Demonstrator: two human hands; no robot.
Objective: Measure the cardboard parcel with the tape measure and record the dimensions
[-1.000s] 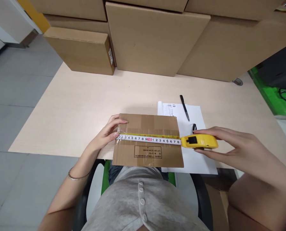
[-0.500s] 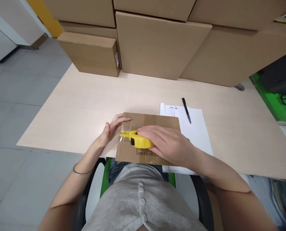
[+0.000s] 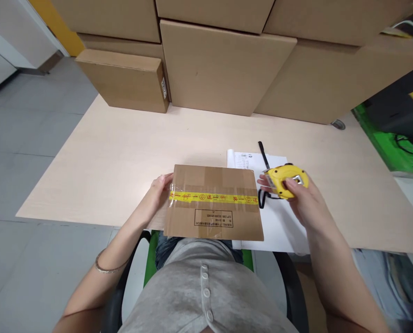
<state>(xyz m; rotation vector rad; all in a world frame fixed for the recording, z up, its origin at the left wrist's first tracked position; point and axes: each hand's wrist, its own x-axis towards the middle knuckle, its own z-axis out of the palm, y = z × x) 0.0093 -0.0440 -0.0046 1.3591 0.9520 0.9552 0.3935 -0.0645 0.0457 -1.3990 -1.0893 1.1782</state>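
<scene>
A flat brown cardboard box point(image 3: 223, 180) lies at the table's front edge, jutting over it a little. Yellow printed tape crosses its top, and a black-framed printed label sits below the tape. At its left side, my left hand point(image 3: 157, 194) holds the edge, fingers closed against it and partly hidden. To the right of the box, my right hand point(image 3: 305, 201) is wrapped round a yellow tape measure point(image 3: 281, 178), thumb on its face, raised above white paper sheets point(image 3: 286, 226). A black wrist strap hangs from the tape measure. No blade shows pulled out.
A black pen point(image 3: 263, 153) lies on the sheets, partly behind the tape measure. Large cardboard boxes point(image 3: 220, 69) stand along the table's back, with a smaller box point(image 3: 123, 83) at the left. A green surface with dark equipment point(image 3: 394, 101) is at the right.
My right hand has lifted the tape measure off the box and carried it right, over the sheets. My left hand has slid from the box's upper left corner down its left side.
</scene>
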